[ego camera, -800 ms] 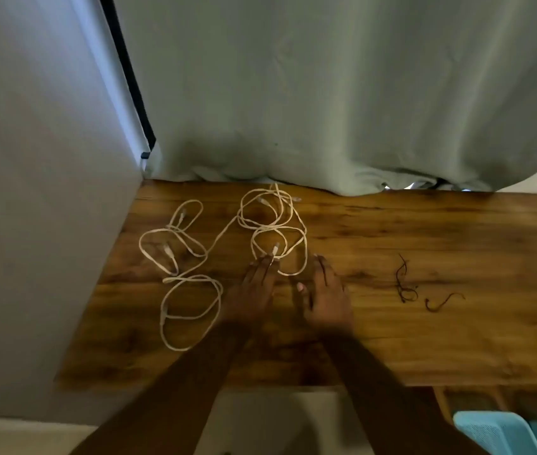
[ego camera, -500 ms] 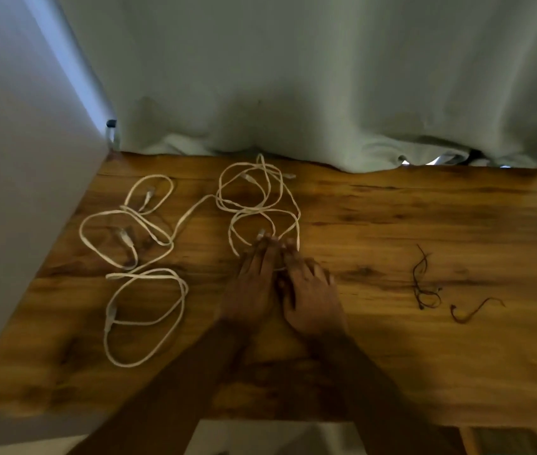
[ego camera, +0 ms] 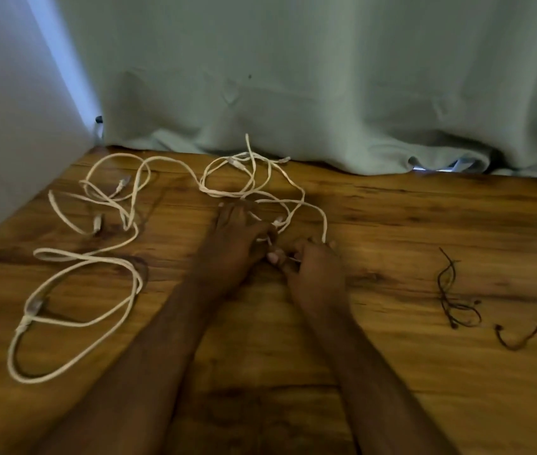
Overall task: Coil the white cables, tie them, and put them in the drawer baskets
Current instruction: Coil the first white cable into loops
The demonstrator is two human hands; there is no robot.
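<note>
Forearms reach out from us across the table, and just past them our hands meet at the near edge of the cable tangle. Our right hand is curled closed, pinching a white cable that rises from its fingers and arcs back toward the tangle. Our left hand lies on the wood with its fingers stretched forward over the loops; it seems to press or pinch a strand near a plug, but we cannot tell whether it truly grips.

We judge the task barely begun. No cable is coiled yet: the tangle ahead of our hands is a loose overlap of loops with plugs showing, and it reaches back to the foot of the curtain. To our left, well apart from the hands, more white cable sprawls in big open loops toward the wall; whether it joins the tangle as one run we cannot say, though a strand bridges the two.

To our right lie dark ties, a looped bunch and one single piece, untouched and well clear of the cables. So coiling, tying and stowing all remain. No drawer or basket is in view.
</note>
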